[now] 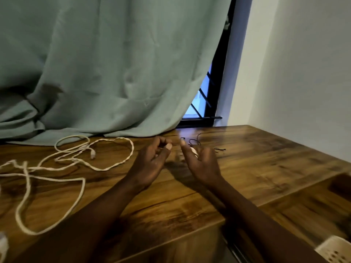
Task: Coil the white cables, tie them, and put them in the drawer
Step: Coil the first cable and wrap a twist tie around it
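Sprawling loose over the table's (266, 158) left half, the cables (131, 150) look light, limp and tangle-prone; grip at a plug (92, 154). Left hand (152, 160): fingers curled, thumb to fingertip, contents unclear. Right hand (203, 164): half-curled, grasp blurred. Black ties (218, 149) lie just beyond.

The cables (76, 168) at nine o'clock are white on a table (266, 158) of warm brown wood with dark streaky grain. The curtain (114, 63) at eleven o'clock is plain pale green. The ties (191, 142) at centre and the window frame (210, 103) are black, and the wall (303, 73) at two o'clock is white.
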